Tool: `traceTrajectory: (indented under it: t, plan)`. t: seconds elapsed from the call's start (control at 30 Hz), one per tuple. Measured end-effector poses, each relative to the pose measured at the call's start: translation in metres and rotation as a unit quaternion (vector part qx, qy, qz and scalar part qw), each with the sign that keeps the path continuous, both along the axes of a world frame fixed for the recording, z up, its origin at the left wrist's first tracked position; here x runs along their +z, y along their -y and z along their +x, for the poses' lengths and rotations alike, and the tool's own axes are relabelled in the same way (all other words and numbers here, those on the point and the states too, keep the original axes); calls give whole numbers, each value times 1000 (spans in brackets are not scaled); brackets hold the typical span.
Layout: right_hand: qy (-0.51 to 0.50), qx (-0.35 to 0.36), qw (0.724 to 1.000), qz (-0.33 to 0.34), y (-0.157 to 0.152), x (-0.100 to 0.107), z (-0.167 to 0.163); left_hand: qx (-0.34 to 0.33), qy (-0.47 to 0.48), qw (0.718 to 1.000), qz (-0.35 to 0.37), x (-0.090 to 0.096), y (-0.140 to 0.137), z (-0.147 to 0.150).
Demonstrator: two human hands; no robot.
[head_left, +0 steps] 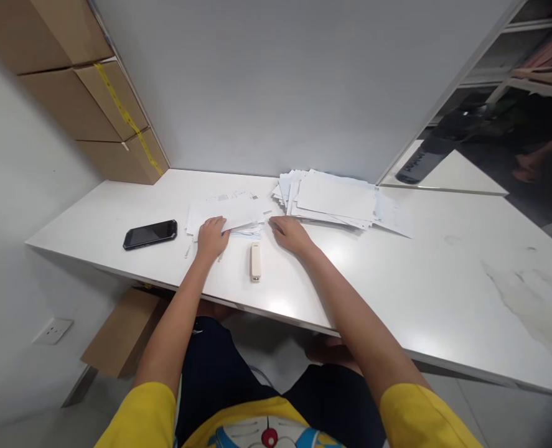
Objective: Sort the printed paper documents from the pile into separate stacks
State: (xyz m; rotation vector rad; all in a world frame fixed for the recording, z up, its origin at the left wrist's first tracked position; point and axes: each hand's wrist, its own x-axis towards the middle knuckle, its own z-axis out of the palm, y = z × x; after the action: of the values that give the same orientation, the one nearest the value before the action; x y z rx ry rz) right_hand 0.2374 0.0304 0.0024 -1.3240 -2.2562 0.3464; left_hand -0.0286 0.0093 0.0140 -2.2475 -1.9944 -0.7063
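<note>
My left hand (213, 238) rests on the front left part of a small stack of white paper sheets (233, 210). Its fingers lie over the top sheet and its thumb is at the front edge, holding the stack. Just past the stack's right side, my right hand (290, 233) lies on the table with its fingers curled together; nothing shows in them. Between the two hands, closer to me, lies a cream-coloured stapler (256, 262). A larger, uneven pile of paper (336, 198) sits behind and to the right of my right hand.
A black phone (150, 234) lies on the white table (425, 280) at the left. Cardboard boxes (102, 102) are stacked at the back left, with a yellow tape measure (121, 109) hanging over them. A dark bottle (437, 146) is at the back right. Another cardboard box (121, 333) is below the table.
</note>
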Motion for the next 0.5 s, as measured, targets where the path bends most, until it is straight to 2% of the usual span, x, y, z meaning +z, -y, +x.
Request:
traceTrajectory:
  t: [0.3, 0.5]
  plan:
    - [-4, 0, 1000, 4, 0, 1, 0, 13, 6, 999, 31, 1, -5, -7]
    - [-17, 1, 1000, -1, -3, -2, 1, 43, -68, 996, 39, -7, -14, -9]
